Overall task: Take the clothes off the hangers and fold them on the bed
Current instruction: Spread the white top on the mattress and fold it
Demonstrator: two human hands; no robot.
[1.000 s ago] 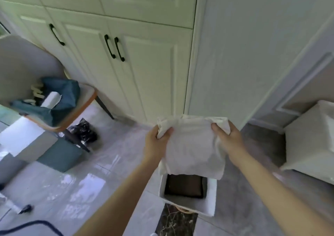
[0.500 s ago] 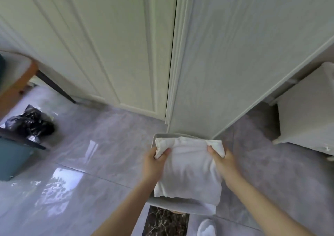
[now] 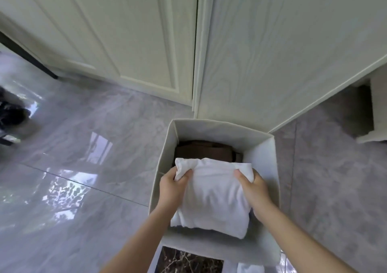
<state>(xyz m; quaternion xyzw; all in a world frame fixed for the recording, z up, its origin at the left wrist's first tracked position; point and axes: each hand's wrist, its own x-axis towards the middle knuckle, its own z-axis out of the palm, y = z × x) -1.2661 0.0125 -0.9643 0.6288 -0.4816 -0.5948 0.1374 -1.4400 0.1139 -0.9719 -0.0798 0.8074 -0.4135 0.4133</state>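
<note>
My head camera, the only view, looks steeply down from close above the white storage box (image 3: 264,149), facing the cupboard doors (image 3: 129,42) beyond it.

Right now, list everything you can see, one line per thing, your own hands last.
folded garment: one, white, held over the box's opening
storage box: one, pale grey fabric, on the floor by the cupboard
brown item: one, dark brown, inside the box at its far end
cupboard doors: cream, behind the box
floor: glossy grey tiles
dark bag: one, black, left edge, blurred
left hand: grips the garment's left corner
right hand: grips the garment's right corner
</note>
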